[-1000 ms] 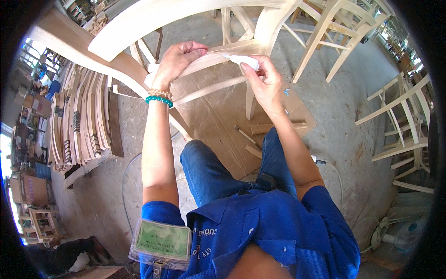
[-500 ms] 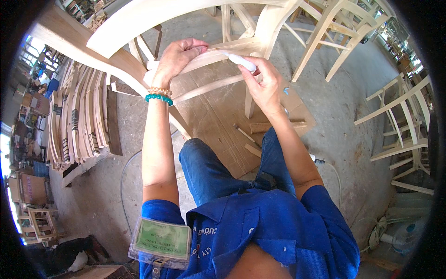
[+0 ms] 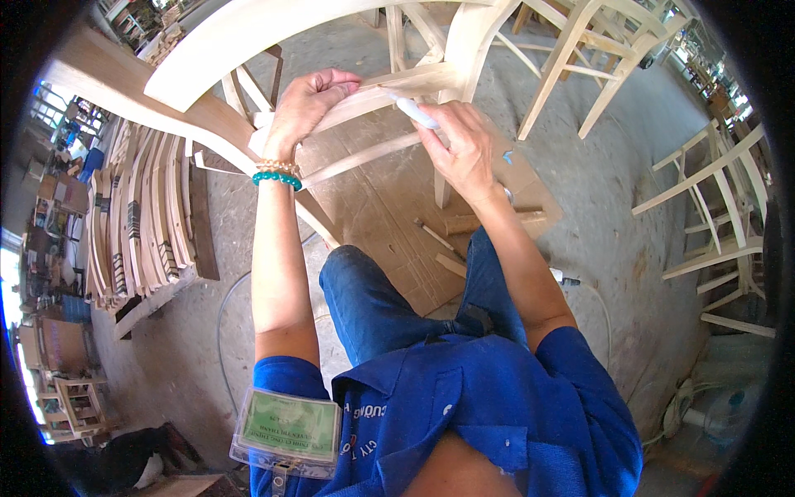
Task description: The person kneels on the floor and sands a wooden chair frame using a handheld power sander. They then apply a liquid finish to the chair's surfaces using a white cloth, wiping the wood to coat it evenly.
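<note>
A pale, unfinished wooden chair frame [image 3: 248, 50] stands tilted in front of me. My right hand [image 3: 461, 149] is wrapped around a small white squeeze bottle [image 3: 416, 113] with a narrow tip. That tip points up and left, at or just above the chair's wooden rail [image 3: 422, 80]; whether it touches, I cannot tell. On the left part of the same rail lies my left hand [image 3: 310, 108], thumb and fingertips pressed together. What is between those fingertips, if anything, is hidden. Beaded bracelets [image 3: 277, 172] circle my left wrist.
Flattened cardboard [image 3: 389, 232] with wood scraps [image 3: 451, 265] covers the floor beneath the chair. Curved wooden parts [image 3: 137, 211] are stacked at left. More chair frames [image 3: 580, 62] stand at far right, others [image 3: 720, 207] at right. A cable [image 3: 222, 331] runs along the floor.
My right hand has shifted slightly left with the bottle and turned so its back shows more. The left hand stays at the rail. The whole view has shifted a little.
</note>
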### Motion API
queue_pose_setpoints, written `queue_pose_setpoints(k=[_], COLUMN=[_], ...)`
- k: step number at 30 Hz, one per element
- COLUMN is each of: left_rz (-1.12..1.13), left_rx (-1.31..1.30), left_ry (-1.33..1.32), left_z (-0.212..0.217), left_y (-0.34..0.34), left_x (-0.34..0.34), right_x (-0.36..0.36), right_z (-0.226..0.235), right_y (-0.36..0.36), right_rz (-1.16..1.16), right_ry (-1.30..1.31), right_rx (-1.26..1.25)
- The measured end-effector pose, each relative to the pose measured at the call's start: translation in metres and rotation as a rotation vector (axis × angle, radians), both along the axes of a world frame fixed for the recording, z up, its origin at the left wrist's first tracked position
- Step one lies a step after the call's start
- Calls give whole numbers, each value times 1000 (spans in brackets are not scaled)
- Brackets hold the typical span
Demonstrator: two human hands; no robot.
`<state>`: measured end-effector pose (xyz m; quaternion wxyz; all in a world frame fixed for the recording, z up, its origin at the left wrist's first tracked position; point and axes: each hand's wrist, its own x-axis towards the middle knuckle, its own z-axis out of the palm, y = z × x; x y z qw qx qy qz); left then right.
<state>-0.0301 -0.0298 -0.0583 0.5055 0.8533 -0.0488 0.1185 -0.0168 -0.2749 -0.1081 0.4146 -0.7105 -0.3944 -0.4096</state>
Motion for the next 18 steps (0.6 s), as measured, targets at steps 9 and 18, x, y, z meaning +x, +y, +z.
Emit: queue_pose_setpoints(k=[9, 18], left_rz=[9, 39], left_rx=[18, 140], left_ry=[4, -155], left_z=[1, -2], left_y=[0, 3], left_x=[-1, 2], right_x=[4, 6], right_z=[-3, -7], right_y=[-14, -9], right_rz=[-15, 3], right_ry=[113, 40], right_rx=[79, 53])
